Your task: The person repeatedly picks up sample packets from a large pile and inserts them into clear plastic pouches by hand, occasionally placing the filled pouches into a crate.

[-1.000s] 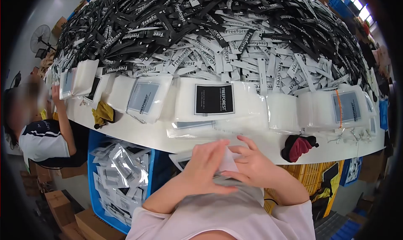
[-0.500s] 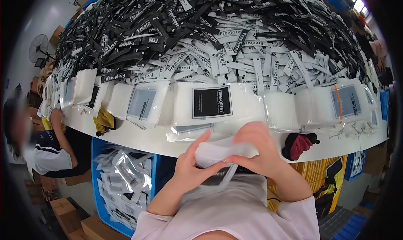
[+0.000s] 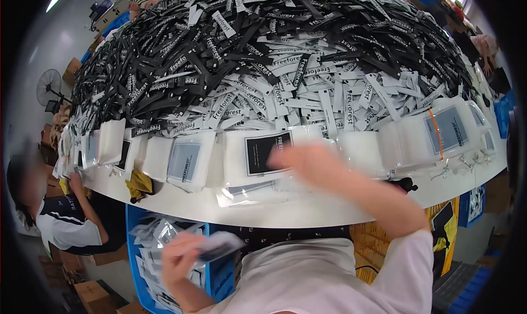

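A clear bag [image 3: 220, 245] with something pale inside is in my left hand [image 3: 182, 254], whose fingers are closed on it over the blue bin [image 3: 218, 275]. My right hand [image 3: 304, 159] is over the stack of clear bags with a black FREEFOREST label [image 3: 262, 153]; motion smears its fingers, so its grip is unclear. Behind the row of bag stacks lies a big heap of black and white Freeforest sachets [image 3: 230, 91].
Filled bags [image 3: 159, 234] lie in the blue bin. A yellow cloth [image 3: 139, 185] rests at the table edge [image 3: 181, 203]. A yellow crate [image 3: 373, 248] stands below the table at right. A co-worker [image 3: 66, 220] sits at left; others are behind the heap.
My hands have parted. The left has moved down and left to the blue bin with the bag, and the right has reached forward over the black-labelled stack. The view has shifted.
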Tool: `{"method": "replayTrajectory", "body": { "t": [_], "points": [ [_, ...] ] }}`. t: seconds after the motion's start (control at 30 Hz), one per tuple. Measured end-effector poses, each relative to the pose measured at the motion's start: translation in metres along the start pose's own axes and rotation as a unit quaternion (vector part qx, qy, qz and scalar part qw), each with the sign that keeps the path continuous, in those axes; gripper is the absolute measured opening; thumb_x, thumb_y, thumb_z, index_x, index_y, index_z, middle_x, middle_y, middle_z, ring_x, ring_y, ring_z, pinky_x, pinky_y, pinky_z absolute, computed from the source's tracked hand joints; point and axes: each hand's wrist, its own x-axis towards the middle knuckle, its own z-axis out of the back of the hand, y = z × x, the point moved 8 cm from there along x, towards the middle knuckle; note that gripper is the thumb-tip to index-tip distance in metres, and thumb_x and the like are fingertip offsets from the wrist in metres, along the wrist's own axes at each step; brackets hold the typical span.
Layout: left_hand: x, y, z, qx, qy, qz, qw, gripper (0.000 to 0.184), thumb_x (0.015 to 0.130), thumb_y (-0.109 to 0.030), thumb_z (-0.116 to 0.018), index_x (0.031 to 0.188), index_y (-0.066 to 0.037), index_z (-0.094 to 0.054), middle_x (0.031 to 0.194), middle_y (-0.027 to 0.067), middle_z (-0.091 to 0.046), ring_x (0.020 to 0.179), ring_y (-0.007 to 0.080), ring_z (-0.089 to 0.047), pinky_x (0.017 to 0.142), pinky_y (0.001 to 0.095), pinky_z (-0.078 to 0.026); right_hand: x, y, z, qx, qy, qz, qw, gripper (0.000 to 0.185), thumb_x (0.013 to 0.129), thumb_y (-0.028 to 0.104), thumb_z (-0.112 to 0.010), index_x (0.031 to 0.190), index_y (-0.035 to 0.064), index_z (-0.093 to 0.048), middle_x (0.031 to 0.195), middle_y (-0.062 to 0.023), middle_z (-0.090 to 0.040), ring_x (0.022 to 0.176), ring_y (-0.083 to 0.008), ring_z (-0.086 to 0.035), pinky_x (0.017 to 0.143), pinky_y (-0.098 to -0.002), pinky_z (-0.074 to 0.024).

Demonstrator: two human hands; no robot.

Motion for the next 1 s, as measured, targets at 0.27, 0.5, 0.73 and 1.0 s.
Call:
{"method": "replayTrajectory", "body": {
  "t": [0.27,0.5,0.73,1.0],
  "points": [
    [-0.067,0.065,0.032,0.158,0.042,0.294,0.942,0.063,0.067,-0.014,-0.073,0.123,-0.003,-0.048,0.106,0.0118,-0.061,0.092,0.0188,-0.059,0.080,0.0301,-0.044,0.110,-0.142,0.101,-0.090,-0.299,-0.152,0.938,0.037,0.078,0.036,-0.059,0.080,-0.0009,-0.059,0.072,-0.0175,-0.061,0.068,-0.0325,-0.060,0.064,-0.0368,-0.0475],
    [-0.004,0.039,-0.009,0.070,0.056,0.150,0.985,0.053,0.070,-0.005,-0.068,0.120,-0.003,-0.051,0.095,0.0105,-0.064,0.090,0.0186,-0.060,0.083,0.0300,-0.044,0.118,-0.097,0.095,-0.180,-0.172,0.013,0.968,0.037,0.072,0.013,-0.061,0.108,0.0080,-0.052,0.101,-0.0114,-0.057,0.088,-0.0291,-0.057,0.076,-0.0356,-0.0459],
    [0.126,-0.035,-0.144,0.334,0.034,-0.216,0.917,0.042,0.077,-0.021,-0.064,0.116,-0.008,-0.054,0.125,0.0126,-0.047,0.113,0.0287,-0.047,0.095,0.0394,-0.037,0.117,-0.085,0.049,-0.224,-0.060,0.137,0.963,0.029,0.067,0.009,-0.067,0.096,0.0173,-0.065,0.097,-0.0028,-0.057,0.091,-0.0211,-0.055,0.076,-0.0341,-0.0469],
    [0.129,-0.001,-0.152,0.244,-0.013,-0.223,0.944,0.023,0.077,-0.012,-0.063,0.099,-0.007,-0.063,0.096,0.0095,-0.064,0.091,0.0250,-0.061,0.074,0.0322,-0.050,0.044,-0.027,0.138,-0.037,-0.262,0.098,0.959,0.014,0.075,0.009,-0.066,0.086,0.0041,-0.059,0.082,-0.0076,-0.064,0.067,-0.0163,-0.057,0.063,-0.0268,-0.0467]
  ]
}}
